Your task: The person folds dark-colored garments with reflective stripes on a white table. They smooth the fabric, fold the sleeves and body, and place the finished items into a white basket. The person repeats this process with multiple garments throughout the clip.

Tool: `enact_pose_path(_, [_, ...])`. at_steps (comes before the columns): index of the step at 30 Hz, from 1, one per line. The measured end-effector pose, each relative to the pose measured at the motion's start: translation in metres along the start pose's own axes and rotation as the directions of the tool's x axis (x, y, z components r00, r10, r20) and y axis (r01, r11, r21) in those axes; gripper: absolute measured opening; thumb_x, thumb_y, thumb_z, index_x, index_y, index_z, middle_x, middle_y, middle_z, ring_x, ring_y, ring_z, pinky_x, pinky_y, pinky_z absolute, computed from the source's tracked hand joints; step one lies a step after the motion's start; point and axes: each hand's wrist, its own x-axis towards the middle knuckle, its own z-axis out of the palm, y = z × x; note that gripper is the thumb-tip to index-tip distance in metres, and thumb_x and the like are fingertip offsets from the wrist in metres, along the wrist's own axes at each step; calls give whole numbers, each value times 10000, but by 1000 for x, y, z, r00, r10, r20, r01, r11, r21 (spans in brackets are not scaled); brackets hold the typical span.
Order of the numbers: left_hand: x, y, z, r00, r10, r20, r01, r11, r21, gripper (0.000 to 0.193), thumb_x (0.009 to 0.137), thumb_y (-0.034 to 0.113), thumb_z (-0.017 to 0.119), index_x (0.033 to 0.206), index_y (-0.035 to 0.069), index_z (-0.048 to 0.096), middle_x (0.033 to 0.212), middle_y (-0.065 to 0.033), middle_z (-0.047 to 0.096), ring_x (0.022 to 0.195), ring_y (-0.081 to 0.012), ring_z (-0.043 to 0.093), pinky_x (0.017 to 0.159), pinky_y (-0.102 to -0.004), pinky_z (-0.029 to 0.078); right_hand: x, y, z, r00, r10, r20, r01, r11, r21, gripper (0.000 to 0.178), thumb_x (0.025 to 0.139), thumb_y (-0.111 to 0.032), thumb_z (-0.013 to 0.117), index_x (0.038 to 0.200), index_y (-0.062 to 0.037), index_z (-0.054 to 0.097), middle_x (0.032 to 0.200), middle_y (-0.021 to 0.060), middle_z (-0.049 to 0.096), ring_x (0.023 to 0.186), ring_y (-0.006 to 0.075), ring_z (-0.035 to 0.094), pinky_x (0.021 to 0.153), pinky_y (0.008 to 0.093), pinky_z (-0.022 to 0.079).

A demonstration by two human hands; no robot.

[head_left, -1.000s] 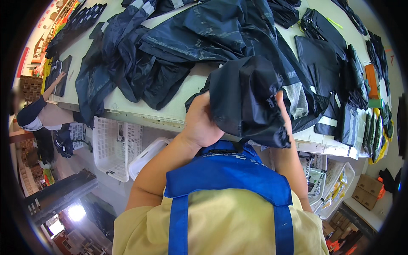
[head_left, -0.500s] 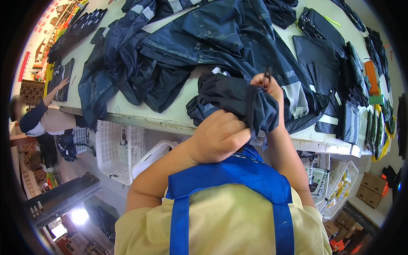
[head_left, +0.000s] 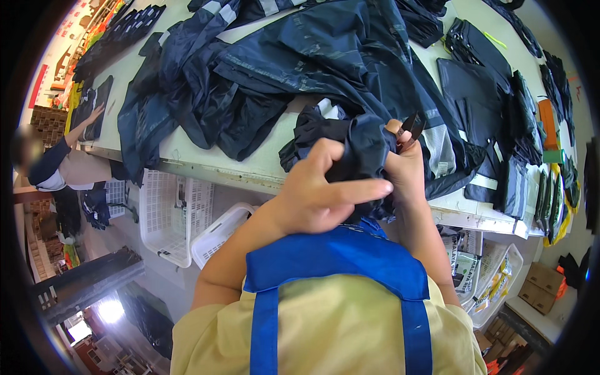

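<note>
While my left hand (head_left: 322, 197) bunches the dark garment (head_left: 350, 147) at the bench's (head_left: 187, 159) near edge, fingers closed on the fabric, it steadies the cloth. My right hand (head_left: 406, 165) pinches small snips (head_left: 412, 125) beside the bunch, closed round them, probably for loose threads.

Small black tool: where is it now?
Head view, right of centre: the small black tool is pinched in the right hand, above the bunched dark garment.
</note>
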Motion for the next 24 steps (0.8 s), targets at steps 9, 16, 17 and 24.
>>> enact_pose_path(9, [0,-11,-11,931,-303,-201,363,818,446,239,676,-36,699,902,22,646,875,-131,514,763,-311,552,670,-363,463,5,3,6,956,-242,-164,231,969,-83,295,716,144,540,714,-109,388,692,-40,402,615,68,367,601,205,306])
enact_pose_path(16, [21,-16,-51,636,-758,-148,772,629,94,178,715,-19,587,888,-23,630,797,-158,597,681,-307,606,578,-362,502,-13,13,1,938,-118,326,195,957,-213,293,787,-246,759,872,-67,543,707,-51,445,621,31,376,575,201,308])
enact_pose_path(17, [34,-10,-72,371,-926,-62,927,374,-37,166,718,2,567,865,-39,631,738,-133,610,574,-222,622,490,-336,510,-11,11,-3,918,-216,332,237,971,-24,271,866,-275,670,976,-40,590,689,-38,491,594,25,413,544,193,320])
enact_pose_path(24, [-35,-85,-132,449,-687,-572,387,726,-569,623,967,333,495,1461,91,202,1468,-218,249,1346,-384,308,1020,-509,396,12,71,-69,995,39,-94,-88,796,-598,182,926,-114,533,1042,-23,641,750,20,629,598,59,530,530,194,405])
